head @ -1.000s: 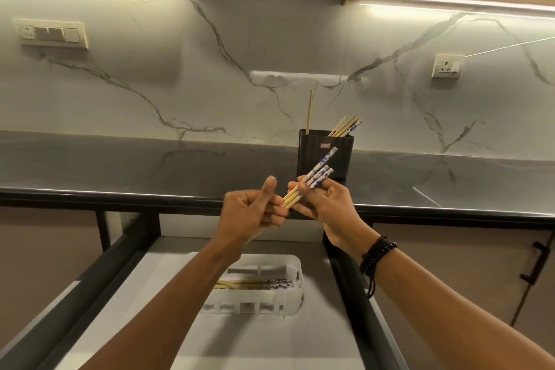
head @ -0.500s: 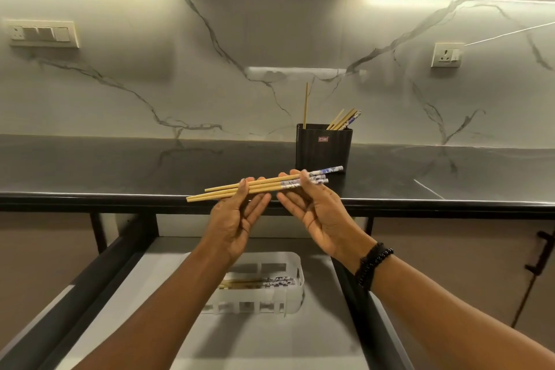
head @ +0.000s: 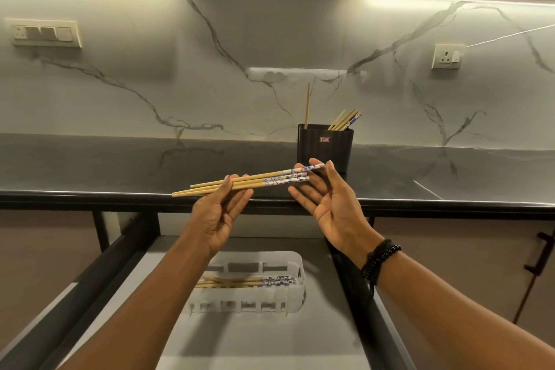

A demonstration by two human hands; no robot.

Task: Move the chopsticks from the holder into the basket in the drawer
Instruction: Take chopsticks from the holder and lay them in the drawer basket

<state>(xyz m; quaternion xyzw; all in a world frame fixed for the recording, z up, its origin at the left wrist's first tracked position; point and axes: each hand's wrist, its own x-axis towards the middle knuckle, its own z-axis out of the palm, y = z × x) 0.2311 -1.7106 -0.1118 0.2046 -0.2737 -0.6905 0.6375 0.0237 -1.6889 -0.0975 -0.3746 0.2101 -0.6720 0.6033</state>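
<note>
Chopsticks (head: 255,182) lie nearly level at the centre of the frame, a small bundle we hold across both hands. Our left hand (head: 217,213) pinches the plain wooden ends between thumb and fingers; our right hand (head: 329,204) is spread wide, palm up, its fingertips propping the patterned ends. Behind them the black holder (head: 325,146) stands on the desk (head: 120,165) (more sticks lean inside). Lower centre, the white basket (head: 295,285) in the open drawer (head: 135,294) already has several.
</note>
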